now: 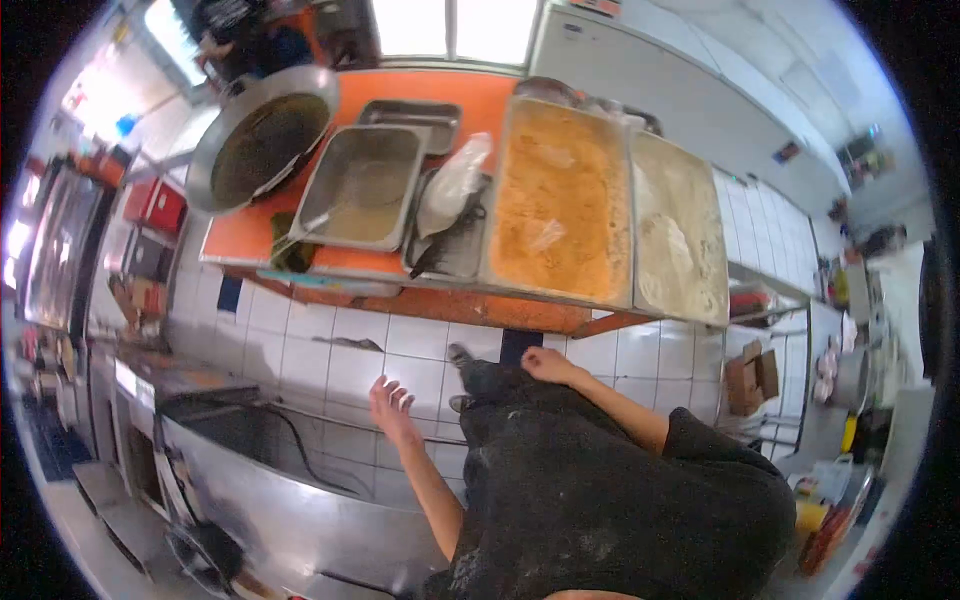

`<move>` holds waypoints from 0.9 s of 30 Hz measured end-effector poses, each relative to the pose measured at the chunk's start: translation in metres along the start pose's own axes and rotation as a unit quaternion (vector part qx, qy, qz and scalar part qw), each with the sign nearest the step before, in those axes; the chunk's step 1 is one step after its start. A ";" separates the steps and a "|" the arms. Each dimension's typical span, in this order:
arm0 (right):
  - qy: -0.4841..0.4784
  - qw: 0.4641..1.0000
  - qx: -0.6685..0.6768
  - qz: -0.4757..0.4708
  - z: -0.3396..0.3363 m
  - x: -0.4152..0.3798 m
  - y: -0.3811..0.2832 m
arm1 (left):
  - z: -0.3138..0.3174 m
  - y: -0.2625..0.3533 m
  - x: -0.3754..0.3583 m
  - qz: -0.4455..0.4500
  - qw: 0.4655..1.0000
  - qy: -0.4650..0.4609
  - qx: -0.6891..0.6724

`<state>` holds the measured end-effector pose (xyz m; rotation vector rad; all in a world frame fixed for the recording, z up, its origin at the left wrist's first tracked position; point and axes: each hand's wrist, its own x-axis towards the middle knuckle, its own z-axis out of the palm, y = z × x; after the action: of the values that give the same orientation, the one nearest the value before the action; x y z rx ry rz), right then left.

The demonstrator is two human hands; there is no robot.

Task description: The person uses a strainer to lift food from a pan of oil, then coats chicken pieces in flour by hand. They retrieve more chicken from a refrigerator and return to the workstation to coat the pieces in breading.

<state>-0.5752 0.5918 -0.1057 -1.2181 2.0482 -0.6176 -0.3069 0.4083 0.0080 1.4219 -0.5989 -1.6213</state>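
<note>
My left hand (391, 408) hangs over the tiled floor with its fingers spread and nothing in it. To its right, near the orange table's front edge, my right hand (545, 366) is held low with its fingers curled; whether anything is inside cannot be made out. Beyond the hands, the orange table (488, 93) bears a tray of orange powder (556, 195) and a tray of pale flour (680, 265). Left of these are a tray with a filled plastic bag (455, 187), a steel pan with liquid (365, 185) and a large round pan (212, 155).
A steel counter with a sink (250, 440) is at the lower left. A cardboard box (750, 378) sits at the right by a metal rack. A person (235, 30) in dark clothes stands beyond the table at the upper left. A white freezer (640, 75) is at the back.
</note>
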 end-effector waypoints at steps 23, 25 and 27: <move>0.496 0.640 0.452 0.374 -0.313 -0.270 0.406 | 0.385 -0.160 -0.272 0.077 0.681 -0.528 0.502; 0.489 0.662 0.439 0.361 -0.322 -0.262 0.406 | 0.435 -0.178 -0.264 0.160 0.693 -0.499 0.495; 0.492 0.680 0.420 0.346 -0.336 -0.260 0.398 | 0.492 -0.210 -0.237 0.242 0.711 -0.486 0.448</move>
<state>-0.9643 1.0237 -0.0747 0.6167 2.2191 -1.7672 -0.8471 0.6230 0.0779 0.6727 -2.4115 -1.5641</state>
